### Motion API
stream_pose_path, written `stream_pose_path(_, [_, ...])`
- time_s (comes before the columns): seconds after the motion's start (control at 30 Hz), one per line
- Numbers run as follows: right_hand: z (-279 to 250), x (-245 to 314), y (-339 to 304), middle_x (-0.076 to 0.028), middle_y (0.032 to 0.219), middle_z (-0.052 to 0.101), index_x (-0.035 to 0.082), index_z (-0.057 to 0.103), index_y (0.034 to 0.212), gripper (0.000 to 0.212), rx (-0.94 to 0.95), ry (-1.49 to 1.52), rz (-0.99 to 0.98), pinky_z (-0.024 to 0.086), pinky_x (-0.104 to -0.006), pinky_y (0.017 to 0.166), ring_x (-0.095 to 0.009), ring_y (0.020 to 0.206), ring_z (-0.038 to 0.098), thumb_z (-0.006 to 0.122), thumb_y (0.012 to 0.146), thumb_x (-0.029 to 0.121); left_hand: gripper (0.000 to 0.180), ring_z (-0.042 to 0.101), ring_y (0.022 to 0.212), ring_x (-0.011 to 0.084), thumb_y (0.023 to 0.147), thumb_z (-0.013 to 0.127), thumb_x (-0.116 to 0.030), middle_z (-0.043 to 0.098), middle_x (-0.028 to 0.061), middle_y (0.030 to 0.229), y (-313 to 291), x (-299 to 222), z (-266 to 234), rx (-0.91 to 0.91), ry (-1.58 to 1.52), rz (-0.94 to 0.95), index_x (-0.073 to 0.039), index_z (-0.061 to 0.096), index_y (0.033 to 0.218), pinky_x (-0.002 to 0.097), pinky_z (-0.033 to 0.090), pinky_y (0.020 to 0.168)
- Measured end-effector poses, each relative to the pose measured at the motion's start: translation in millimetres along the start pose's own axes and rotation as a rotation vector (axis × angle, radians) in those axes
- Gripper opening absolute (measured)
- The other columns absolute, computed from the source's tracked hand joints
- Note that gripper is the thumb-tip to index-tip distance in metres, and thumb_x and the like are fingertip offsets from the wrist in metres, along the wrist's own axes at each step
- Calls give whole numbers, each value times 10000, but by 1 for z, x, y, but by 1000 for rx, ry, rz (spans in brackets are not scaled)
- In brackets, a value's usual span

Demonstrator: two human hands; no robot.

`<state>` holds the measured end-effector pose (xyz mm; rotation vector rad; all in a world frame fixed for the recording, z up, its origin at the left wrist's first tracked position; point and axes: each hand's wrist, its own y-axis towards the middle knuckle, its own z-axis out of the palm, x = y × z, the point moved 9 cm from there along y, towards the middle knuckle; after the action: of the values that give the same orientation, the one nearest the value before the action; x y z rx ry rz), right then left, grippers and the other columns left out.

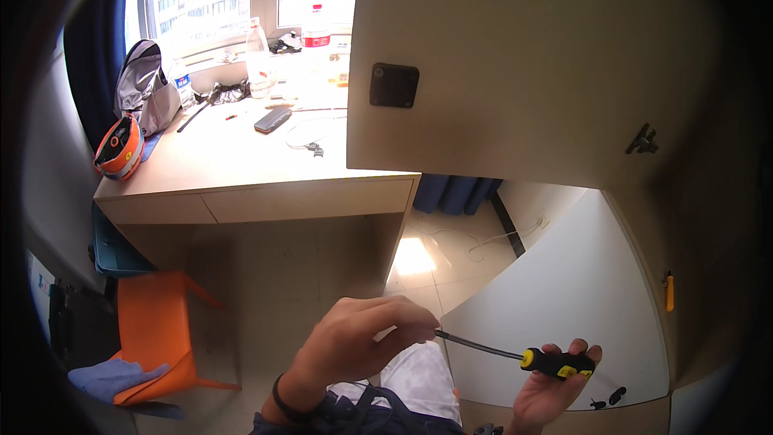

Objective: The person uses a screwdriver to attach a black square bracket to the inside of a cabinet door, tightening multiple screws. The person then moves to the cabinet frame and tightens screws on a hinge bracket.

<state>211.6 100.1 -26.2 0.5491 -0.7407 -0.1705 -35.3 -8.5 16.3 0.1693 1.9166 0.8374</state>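
A screwdriver [555, 363] with a black and yellow handle and a dark metal shaft lies across between my two hands, low in the head view. My right hand [555, 383] is closed around its handle. At the shaft's far end, the fingers of my left hand [366, 334] pinch the tip, so the tip itself is mostly hidden. A dark band circles my left wrist. Below and right of the handle, small black hardware pieces [616, 396] lie on a pale panel.
A cabinet door [515, 56] with a black lock and a metal hinge [642, 139] stands open at upper right. A yellow-orange cutter [669, 292] rests on the right side. The desk [217, 161] holds bottles and a dark case [273, 119]. An orange chair [153, 318] stands left.
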Motion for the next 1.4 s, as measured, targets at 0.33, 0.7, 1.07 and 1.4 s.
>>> stream_pose_path(0.33, [-7,-8,3,-108,1039,538,97,317,1186,621,34,-135,89,625,-384,607,-334,805,680,740,786,309,109,675,629,191,763,702,14,660,99,713,1,-6,-9,31,21,30,13,648,858,247,523,550])
stream_pose_path(0.7, [48,16,15,-183,1017,577,40,417,1112,653,252,-667,-181,538,-266,482,-179,516,595,822,695,338,179,564,642,107,929,580,-181,597,42,758,58,27,-4,-149,-1169,-166,-3,599,935,224,454,565])
stream_pose_path(1.07, [147,15,18,-208,1142,578,45,451,1174,615,632,-973,-708,573,-320,754,-290,970,637,822,683,62,275,477,732,89,998,446,-261,526,-3,825,116,43,0,-170,-1581,-120,-34,579,1078,223,415,690])
stream_pose_path(1.4, [163,15,20,-207,1122,593,36,453,1156,605,650,-1010,-798,585,-312,748,-292,950,646,823,677,52,248,477,721,74,1005,419,-225,519,-18,810,116,47,-9,-261,-1487,-177,-41,573,1070,196,421,650])
